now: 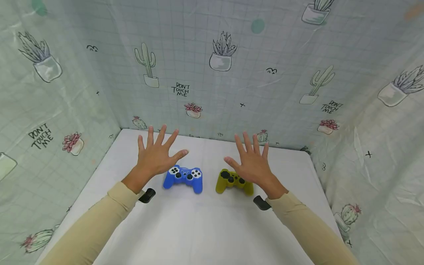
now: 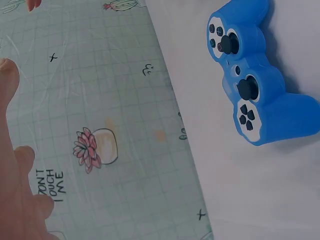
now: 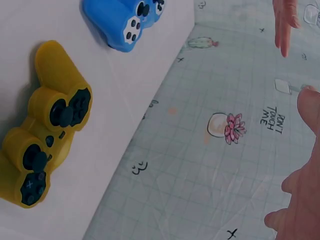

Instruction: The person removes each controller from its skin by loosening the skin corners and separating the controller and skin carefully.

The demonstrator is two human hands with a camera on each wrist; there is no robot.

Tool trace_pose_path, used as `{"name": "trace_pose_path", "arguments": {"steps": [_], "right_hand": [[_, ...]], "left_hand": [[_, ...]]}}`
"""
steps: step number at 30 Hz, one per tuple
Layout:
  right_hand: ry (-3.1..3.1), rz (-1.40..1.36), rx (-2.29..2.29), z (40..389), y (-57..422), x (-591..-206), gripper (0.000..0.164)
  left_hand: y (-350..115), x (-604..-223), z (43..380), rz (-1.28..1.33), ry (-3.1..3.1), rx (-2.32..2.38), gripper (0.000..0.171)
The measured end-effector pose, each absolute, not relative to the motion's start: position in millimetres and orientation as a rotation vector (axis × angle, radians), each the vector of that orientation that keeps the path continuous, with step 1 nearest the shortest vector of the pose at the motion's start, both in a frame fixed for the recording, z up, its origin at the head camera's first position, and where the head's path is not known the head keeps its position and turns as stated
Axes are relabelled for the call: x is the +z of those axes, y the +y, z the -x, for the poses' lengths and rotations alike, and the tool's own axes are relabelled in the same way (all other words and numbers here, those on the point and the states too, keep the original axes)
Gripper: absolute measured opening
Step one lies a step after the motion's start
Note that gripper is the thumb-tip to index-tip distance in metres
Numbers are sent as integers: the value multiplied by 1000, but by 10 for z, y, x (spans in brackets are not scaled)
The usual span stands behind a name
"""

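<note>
My left hand (image 1: 155,156) is held over the table with its fingers spread and straight. Just below and to the right of it lies a blue game controller (image 1: 183,179) with white button faces and black thumbsticks. A yellow game controller (image 1: 234,182) with black buttons lies to the right of the blue one, partly covered by my right hand (image 1: 252,163). That hand also has its fingers spread, and nothing is in it. In the left wrist view the blue controller (image 2: 250,75) sits apart from the hand; the right wrist view shows the yellow controller (image 3: 52,120) whole except its cut-off near grip.
Both controllers rest on a white table (image 1: 195,228). A cloth curtain (image 1: 198,48) printed with potted cacti rises behind its far edge and along both sides. Small black devices (image 1: 147,195) are strapped at both wrists.
</note>
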State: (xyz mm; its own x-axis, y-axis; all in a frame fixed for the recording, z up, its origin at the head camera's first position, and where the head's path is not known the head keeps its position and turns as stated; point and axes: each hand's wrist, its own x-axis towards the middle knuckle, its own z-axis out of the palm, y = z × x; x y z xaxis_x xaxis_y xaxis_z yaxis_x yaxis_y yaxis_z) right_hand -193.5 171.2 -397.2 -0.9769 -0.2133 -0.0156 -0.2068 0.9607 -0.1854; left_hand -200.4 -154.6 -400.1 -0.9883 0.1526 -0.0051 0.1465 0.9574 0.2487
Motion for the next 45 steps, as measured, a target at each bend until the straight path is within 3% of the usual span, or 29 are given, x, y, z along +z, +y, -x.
{"name": "trace_pose_path", "arguments": {"steps": [45], "right_hand": [[3036,405,-319,1851,1441,-4094,93]], "left_hand": [[-1504,-4206,1868,-216,3104,383,91]]}}
